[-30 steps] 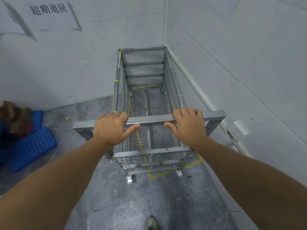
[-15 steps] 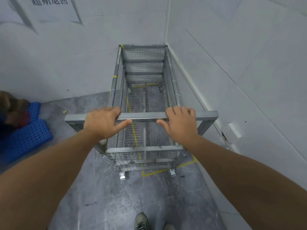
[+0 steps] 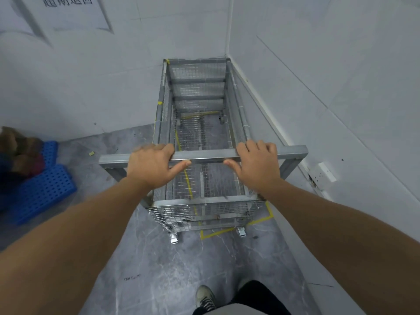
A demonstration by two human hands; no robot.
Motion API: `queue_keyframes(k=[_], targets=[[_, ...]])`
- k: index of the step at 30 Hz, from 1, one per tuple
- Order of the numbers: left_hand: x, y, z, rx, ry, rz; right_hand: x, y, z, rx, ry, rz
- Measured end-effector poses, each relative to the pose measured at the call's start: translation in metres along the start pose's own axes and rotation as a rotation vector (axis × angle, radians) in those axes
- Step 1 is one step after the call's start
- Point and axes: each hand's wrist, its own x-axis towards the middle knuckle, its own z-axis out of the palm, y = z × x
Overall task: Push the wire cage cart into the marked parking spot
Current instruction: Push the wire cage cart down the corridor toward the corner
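Blue plastic pallet [image 3: 43, 189] well left of left hand [image 3: 152, 167] and right hand [image 3: 256, 165], both clasping handle bar [image 3: 204, 155] of empty wire cage cart [image 3: 200, 208].

Both forearms run bare from the lower corners of the frame toward the middle, with no sleeve, watch or band showing on either. The left hand [image 3: 151, 165] and right hand [image 3: 256, 164] wear no gloves and no rings. At the bottom edge, right of centre, a dark trouser leg [image 3: 256, 296] shows beside a grey-white lace-up sneaker [image 3: 205, 297] with dark laces.
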Motion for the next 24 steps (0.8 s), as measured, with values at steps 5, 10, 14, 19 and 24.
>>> queue_keyframes(k=[5,10,14,19,24], targets=[[0.0,-0.001,0.004,-0.019,-0.01,0.004,-0.001,0.0,0.001,0.004,0.026,0.001],[0.001,-0.001,0.006,-0.009,-0.007,-0.008,-0.001,0.0,-0.002,0.024,0.037,0.007],[0.001,0.002,0.008,-0.005,-0.007,-0.017,0.0,0.0,-0.003,0.0,-0.006,-0.001],[0.001,-0.003,0.009,0.002,-0.032,0.003,0.003,-0.001,-0.008,-0.008,-0.077,-0.048],[0.001,-0.011,0.005,-0.065,-0.076,0.029,0.025,-0.037,-0.017,0.094,-0.166,-0.155]])
